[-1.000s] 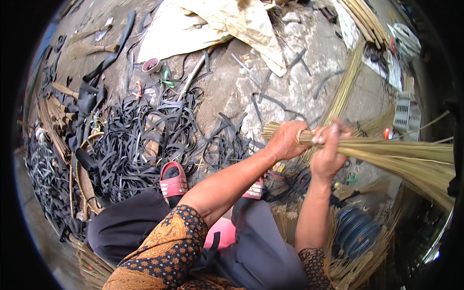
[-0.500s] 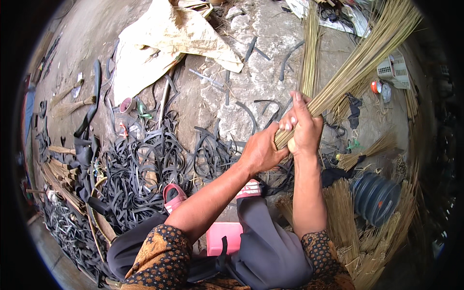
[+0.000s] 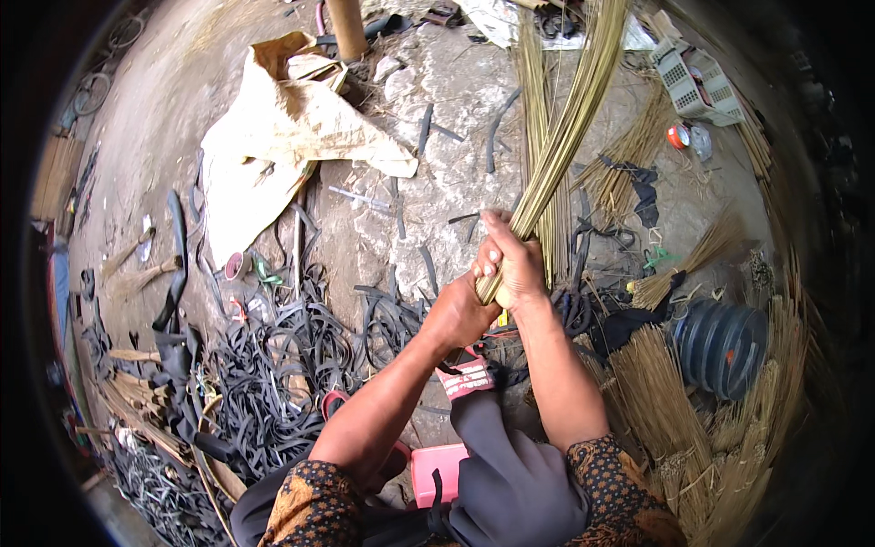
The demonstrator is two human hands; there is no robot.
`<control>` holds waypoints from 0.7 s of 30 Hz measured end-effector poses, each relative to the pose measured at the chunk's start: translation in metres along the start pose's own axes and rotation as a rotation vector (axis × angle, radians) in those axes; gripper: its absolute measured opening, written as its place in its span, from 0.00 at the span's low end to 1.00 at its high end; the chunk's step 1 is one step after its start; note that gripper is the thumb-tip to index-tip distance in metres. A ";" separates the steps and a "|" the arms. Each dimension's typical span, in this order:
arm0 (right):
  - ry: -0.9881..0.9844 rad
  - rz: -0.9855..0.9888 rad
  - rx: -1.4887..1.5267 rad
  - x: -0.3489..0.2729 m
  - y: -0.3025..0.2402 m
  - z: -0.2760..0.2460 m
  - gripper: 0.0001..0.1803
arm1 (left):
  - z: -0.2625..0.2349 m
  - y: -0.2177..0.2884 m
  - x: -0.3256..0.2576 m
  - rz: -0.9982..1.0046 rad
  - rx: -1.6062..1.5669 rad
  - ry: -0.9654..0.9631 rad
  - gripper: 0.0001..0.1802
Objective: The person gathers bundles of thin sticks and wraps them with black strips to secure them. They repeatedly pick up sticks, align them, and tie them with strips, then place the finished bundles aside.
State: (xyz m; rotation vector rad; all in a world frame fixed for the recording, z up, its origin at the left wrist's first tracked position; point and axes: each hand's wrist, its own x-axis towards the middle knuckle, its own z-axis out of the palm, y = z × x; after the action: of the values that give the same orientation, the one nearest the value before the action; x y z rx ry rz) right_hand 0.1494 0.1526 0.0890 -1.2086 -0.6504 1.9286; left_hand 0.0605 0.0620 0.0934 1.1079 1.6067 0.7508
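Observation:
A long bundle of thin, greenish-yellow broom sticks (image 3: 565, 137) slants up and to the right from my two hands. My left hand (image 3: 463, 312) is closed round its lower end. Just above, my right hand (image 3: 513, 264) wraps the same bundle with the thumb laid along it. The bottom tip of the bundle is hidden inside my fingers. Behind it, another bunch of sticks (image 3: 531, 82) lies on the ground. Under my arms are a pink plastic box (image 3: 436, 474) and my foot in a pink-and-white sandal (image 3: 468, 376).
Tangled black rubber strips (image 3: 273, 365) cover the ground at left, beneath a pale sack (image 3: 301, 128). At right lie a blue water jug (image 3: 720, 348), stick bundles (image 3: 656, 383) and a tied bundle (image 3: 693, 264). A white crate (image 3: 697, 87) sits farther off, and a wooden post (image 3: 346, 27) stands at the far side.
Both hands, still gripping the bundle, have moved left and lower in view. The bundle now points more steeply upward. The whole view has shifted too.

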 end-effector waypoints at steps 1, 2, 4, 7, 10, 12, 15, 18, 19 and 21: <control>-0.030 -0.045 0.020 -0.001 0.000 0.001 0.14 | 0.003 0.000 -0.001 -0.074 0.048 0.034 0.29; 0.009 -0.047 0.023 -0.003 0.001 0.003 0.13 | 0.002 -0.002 0.000 -0.102 0.092 0.071 0.28; 0.005 -0.067 0.070 -0.004 0.004 0.006 0.15 | 0.007 -0.003 0.000 -0.178 0.197 0.114 0.28; -0.048 -0.114 0.038 -0.002 0.008 0.002 0.18 | 0.007 -0.007 0.001 -0.156 0.159 0.089 0.26; -0.318 -0.235 -0.032 0.005 0.010 -0.017 0.42 | -0.008 -0.009 0.007 0.041 0.012 0.009 0.21; -0.353 -0.284 -0.180 0.010 0.018 -0.028 0.58 | -0.022 -0.009 0.013 -0.061 -0.111 -0.040 0.18; -0.520 0.153 -0.083 0.003 0.041 -0.038 0.61 | -0.040 0.002 0.017 0.043 -0.329 -0.009 0.13; -0.246 0.289 -0.022 -0.028 0.093 -0.024 0.44 | -0.057 0.018 0.022 0.014 -0.364 -0.003 0.22; -0.187 0.353 -0.088 -0.039 0.104 -0.025 0.38 | -0.064 0.022 0.022 -0.015 -0.318 0.025 0.23; -0.209 0.352 -0.183 -0.049 0.112 -0.032 0.28 | -0.074 0.028 0.023 0.045 -0.262 0.120 0.24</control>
State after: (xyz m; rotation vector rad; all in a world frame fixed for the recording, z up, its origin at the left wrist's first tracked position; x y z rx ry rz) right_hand 0.1543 0.0482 0.0177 -1.3131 -0.7769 2.3549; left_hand -0.0037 0.0971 0.1316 0.9260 1.5344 1.0419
